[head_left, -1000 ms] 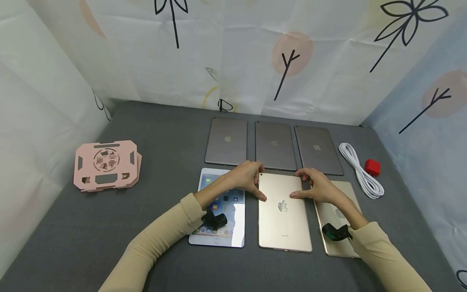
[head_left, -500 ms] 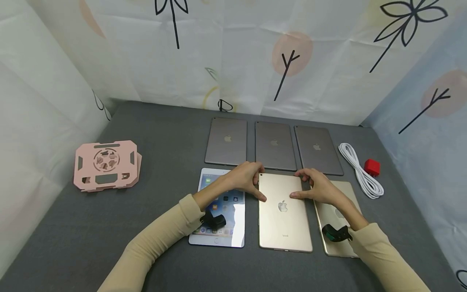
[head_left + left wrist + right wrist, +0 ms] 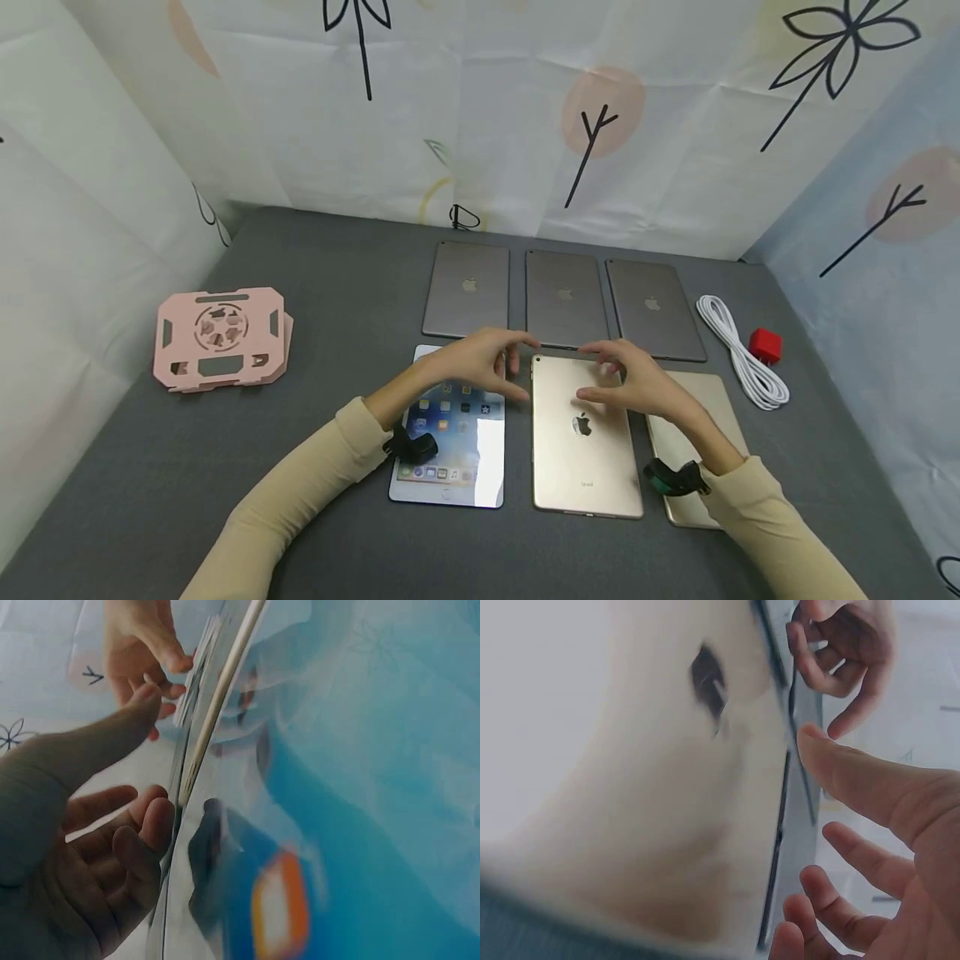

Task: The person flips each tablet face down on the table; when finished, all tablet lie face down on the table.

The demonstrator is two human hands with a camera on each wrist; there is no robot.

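A gold tablet point(image 3: 585, 462) lies face down in the front row, its apple logo and lettering showing. My left hand point(image 3: 480, 362) hovers off its upper left corner, over the top of a white tablet point(image 3: 450, 450) whose lit screen faces up. Thumb and fingers are spread apart with nothing between them, as the left wrist view also shows. Over the gold tablet's upper right part is my right hand point(image 3: 630, 379), likewise spread and holding nothing. Partly under the right forearm lies a second gold tablet point(image 3: 708, 400), also back side up.
Behind, three dark grey tablets point(image 3: 468, 287) lie face down in a row. A coiled white cable point(image 3: 742, 354) and a red plug adapter point(image 3: 765, 344) sit at the right. Pink cut-out panels point(image 3: 221, 342) are stacked at the left. Patterned cloth walls bound the grey table point(image 3: 337, 275).
Both hands have let go of the middle gold tablet's upper corners and lifted slightly, the left drawing leftward and the right shifting a little left. The tablet stays in place.
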